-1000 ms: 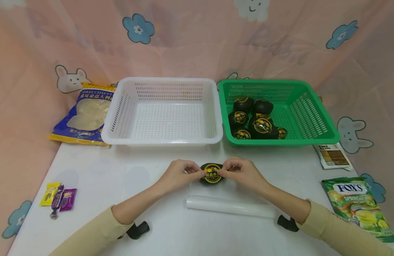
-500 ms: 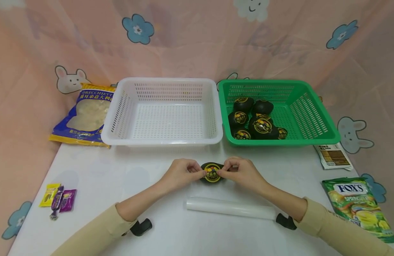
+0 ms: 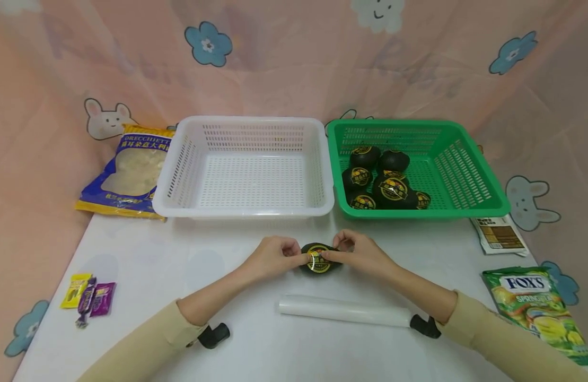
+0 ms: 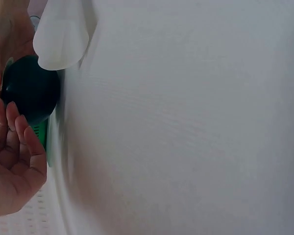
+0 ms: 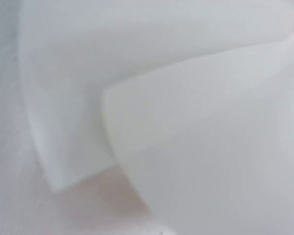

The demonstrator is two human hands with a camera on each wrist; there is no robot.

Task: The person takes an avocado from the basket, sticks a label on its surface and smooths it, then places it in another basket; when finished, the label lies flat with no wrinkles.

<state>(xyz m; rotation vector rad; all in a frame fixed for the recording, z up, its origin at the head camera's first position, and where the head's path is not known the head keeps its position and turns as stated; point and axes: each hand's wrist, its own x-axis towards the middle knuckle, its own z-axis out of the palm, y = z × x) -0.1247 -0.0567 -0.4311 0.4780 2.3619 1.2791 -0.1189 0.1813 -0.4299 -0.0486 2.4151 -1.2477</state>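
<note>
A dark, avocado-shaped fruit [image 3: 333, 265] with a round black-and-gold sticker [image 3: 317, 262] on top lies on the white table, between both hands. At its left end, my left hand [image 3: 275, 258] grips the fruit, its thumb tip on the sticker's edge and the fingers against the far side. From the right, my right hand [image 3: 362, 255] holds it too, its thumb laid over the sticker's right part. In the left wrist view, the fruit [image 4: 34, 90] shows its dark side, with the left fingers [image 4: 27, 134] curved against it. The right wrist view shows no hand.
Behind stand a white basket [image 3: 243, 212] and a green basket [image 3: 446, 213] holding several dark stickered fruits [image 3: 393, 188]. A rolled white sheet [image 3: 343, 311] lies in front. Pasta bag [image 3: 126, 175] and small sweets [image 3: 86, 297] sit left; a Fox's bag [image 3: 537, 313] lies right.
My right thumb has slid further over the sticker, and the right fingers have shifted up and spread from the thumb. The left hand has hardly moved.
</note>
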